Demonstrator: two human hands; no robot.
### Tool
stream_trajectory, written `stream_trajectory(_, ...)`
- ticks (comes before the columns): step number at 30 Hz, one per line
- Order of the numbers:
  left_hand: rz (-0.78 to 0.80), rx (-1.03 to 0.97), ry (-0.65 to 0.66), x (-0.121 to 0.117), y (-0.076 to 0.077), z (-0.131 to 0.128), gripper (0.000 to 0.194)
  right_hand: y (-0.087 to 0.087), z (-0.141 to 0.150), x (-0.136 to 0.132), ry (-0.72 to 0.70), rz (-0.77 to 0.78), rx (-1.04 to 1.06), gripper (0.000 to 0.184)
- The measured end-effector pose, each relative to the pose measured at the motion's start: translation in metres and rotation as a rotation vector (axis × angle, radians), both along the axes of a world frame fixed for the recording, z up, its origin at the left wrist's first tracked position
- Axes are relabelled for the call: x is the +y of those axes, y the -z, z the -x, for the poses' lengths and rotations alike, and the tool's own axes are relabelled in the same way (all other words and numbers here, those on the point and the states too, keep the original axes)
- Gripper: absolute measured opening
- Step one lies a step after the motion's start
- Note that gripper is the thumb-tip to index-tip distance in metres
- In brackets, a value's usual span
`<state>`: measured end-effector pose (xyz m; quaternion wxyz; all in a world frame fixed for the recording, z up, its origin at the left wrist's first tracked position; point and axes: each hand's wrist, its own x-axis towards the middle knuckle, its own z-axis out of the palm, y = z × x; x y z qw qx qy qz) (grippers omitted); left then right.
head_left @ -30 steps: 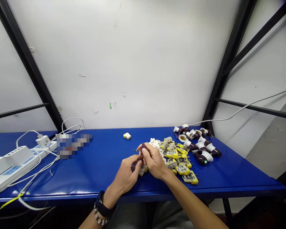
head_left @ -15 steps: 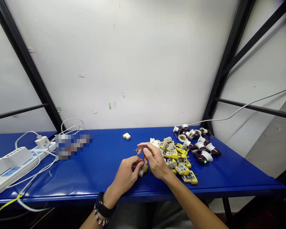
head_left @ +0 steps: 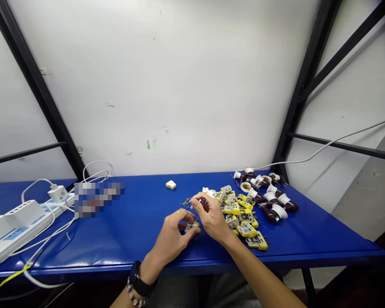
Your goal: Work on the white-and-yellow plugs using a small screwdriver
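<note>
My left hand (head_left: 170,235) is closed around a small white-and-yellow plug (head_left: 192,226), which it steadies low over the front part of the blue table. My right hand (head_left: 211,216) grips a screwdriver by its dark red handle (head_left: 205,205), mostly hidden in the fingers. Its thin shaft points down to the plug; whether the tip touches is too small to tell. Small dark screws (head_left: 186,202) lie loose just beyond my hands. Beside my right hand is a heap of yellow-and-white plugs (head_left: 246,229), with white pieces (head_left: 209,192) behind it.
Dark maroon lamp holders with white collars (head_left: 271,196) lie at the right. One white-and-yellow plug (head_left: 171,185) sits alone near the back of the blue table (head_left: 128,239). White power strips with cables (head_left: 22,229) and a blurred patch are at the left.
My right hand has closed on the screwdriver handle and brought it over the plug. The left fingers have shifted around the plug, and the loose screws show more clearly.
</note>
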<state>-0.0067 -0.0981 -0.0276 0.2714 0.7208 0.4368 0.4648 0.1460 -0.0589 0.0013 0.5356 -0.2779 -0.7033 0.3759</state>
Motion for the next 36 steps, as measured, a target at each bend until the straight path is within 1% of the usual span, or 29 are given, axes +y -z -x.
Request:
stream_trajectory(3, -0.049, 0.076, -0.004, -0.003, -0.002, 0.002, 0.032, 0.001, -0.002, 0.001, 0.005, 0.004, 0.031, 0.03)
stream_trajectory(6, -0.074, 0.157, -0.026, -0.004, -0.003, 0.003, 0.042, 0.001, -0.004, 0.002, 0.022, 0.028, 0.073, 0.031)
stream_trajectory(7, -0.08, 0.173, -0.031, -0.003, -0.002, 0.003, 0.041, 0.001, -0.004, 0.002, 0.033, 0.033, 0.086, 0.031)
stream_trajectory(10, -0.11, 0.185, -0.055, -0.001, 0.003, 0.004, 0.02, -0.003, -0.003, 0.003, 0.059, 0.055, 0.146, 0.035)
stream_trajectory(11, -0.121, 0.178, -0.069, 0.0, 0.005, 0.005, 0.018, -0.005, -0.003, 0.003, 0.068, 0.063, 0.178, 0.036)
stream_trajectory(14, -0.114, 0.155, -0.114, 0.001, 0.006, 0.01, 0.021, -0.01, -0.007, 0.002, 0.152, 0.065, 0.322, 0.038)
stream_trajectory(17, -0.026, 0.168, -0.142, 0.008, -0.005, 0.017, 0.018, -0.011, -0.015, -0.002, 0.242, 0.064, 0.448, 0.039)
stream_trajectory(19, 0.021, 0.205, -0.142, 0.019, -0.016, 0.023, 0.016, -0.008, -0.02, -0.006, 0.246, 0.07, 0.458, 0.038)
stream_trajectory(21, 0.027, 0.246, -0.127, 0.037, -0.025, 0.028, 0.016, -0.005, -0.023, -0.01, 0.235, 0.068, 0.438, 0.037)
stream_trajectory(23, 0.06, 0.265, -0.101, 0.056, -0.028, 0.033, 0.02, -0.002, -0.025, -0.014, 0.221, 0.063, 0.407, 0.036)
stream_trajectory(25, 0.095, 0.264, -0.089, 0.072, -0.026, 0.039, 0.025, 0.0, -0.026, -0.016, 0.175, 0.073, 0.348, 0.035)
stream_trajectory(27, 0.113, 0.251, -0.097, 0.078, -0.023, 0.045, 0.029, 0.0, -0.03, -0.017, 0.107, 0.088, 0.243, 0.034)
stream_trajectory(28, 0.115, 0.243, -0.108, 0.076, -0.023, 0.047, 0.03, -0.002, -0.032, -0.018, 0.081, 0.092, 0.185, 0.034)
stream_trajectory(30, 0.104, 0.232, -0.141, 0.064, -0.024, 0.05, 0.029, -0.007, -0.038, -0.02, 0.069, 0.09, 0.08, 0.034)
stream_trajectory(32, 0.097, 0.248, -0.164, 0.044, -0.027, 0.049, 0.029, -0.015, -0.045, -0.023, 0.094, 0.087, -0.039, 0.035)
stream_trajectory(34, 0.12, 0.316, -0.138, 0.023, -0.028, 0.041, 0.034, -0.023, -0.05, -0.027, 0.127, 0.077, -0.233, 0.035)
stream_trajectory(36, 0.129, 0.415, -0.12, 0.007, -0.025, 0.03, 0.046, -0.026, -0.053, -0.032, 0.15, 0.055, -0.472, 0.023)
